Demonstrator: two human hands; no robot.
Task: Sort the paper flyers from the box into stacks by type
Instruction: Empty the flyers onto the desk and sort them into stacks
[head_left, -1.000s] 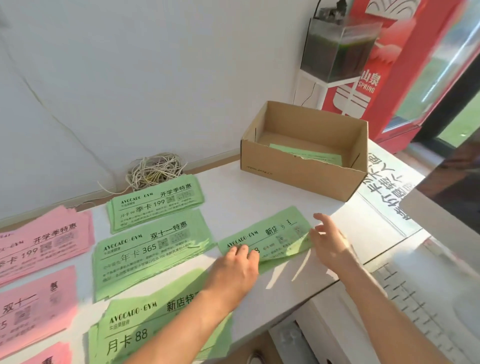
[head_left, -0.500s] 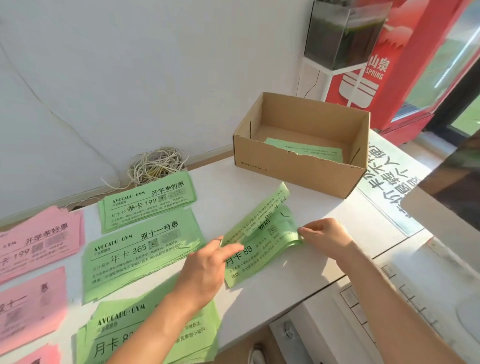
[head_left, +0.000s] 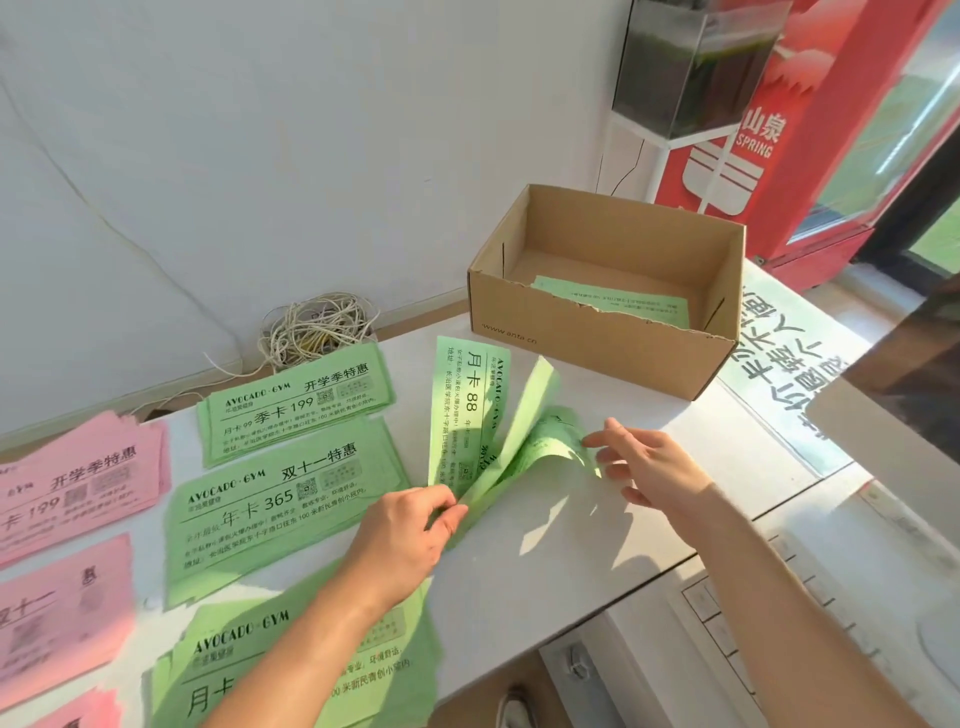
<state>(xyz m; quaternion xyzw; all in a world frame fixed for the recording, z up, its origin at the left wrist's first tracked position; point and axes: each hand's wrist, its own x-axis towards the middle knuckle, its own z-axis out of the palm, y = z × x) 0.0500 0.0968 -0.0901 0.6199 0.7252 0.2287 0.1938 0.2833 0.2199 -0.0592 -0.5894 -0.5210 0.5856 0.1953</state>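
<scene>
Several green flyers (head_left: 470, 415) fan upward from the left hand (head_left: 410, 530), which pinches their lower ends between thumb and fingers just above the tabletop (head_left: 571, 545). The tallest sheet, printed 月卡 88, stands nearly upright, and the others curl over toward the right hand (head_left: 649, 467). That hand is released, fingers spread and almost straight, with its fingertips at the rim of the curled sheet; whether they touch it I cannot tell.

Bare white surface lies in front of both hands, reaching the tabletop's near edge, which runs diagonally under the two forearms. Behind the fan, and near it, stands the cardboard box (head_left: 597, 348), open-topped with a torn front rim; one green sheet (head_left: 623, 304) lies flat inside.

Left of the fan the room is taken up. The 季卡 199 stack (head_left: 296, 400) lies by the wall, the 年卡 365 stack (head_left: 280, 499) just beside the left hand, and the 月卡 stack (head_left: 311, 649) under the left forearm at the near edge. Pink stacks (head_left: 78, 478) fill the far left, cut off by the frame.

A tangle of string (head_left: 317, 327) sits against the wall, and a large printed sheet (head_left: 779, 374) lies right of the box.
</scene>
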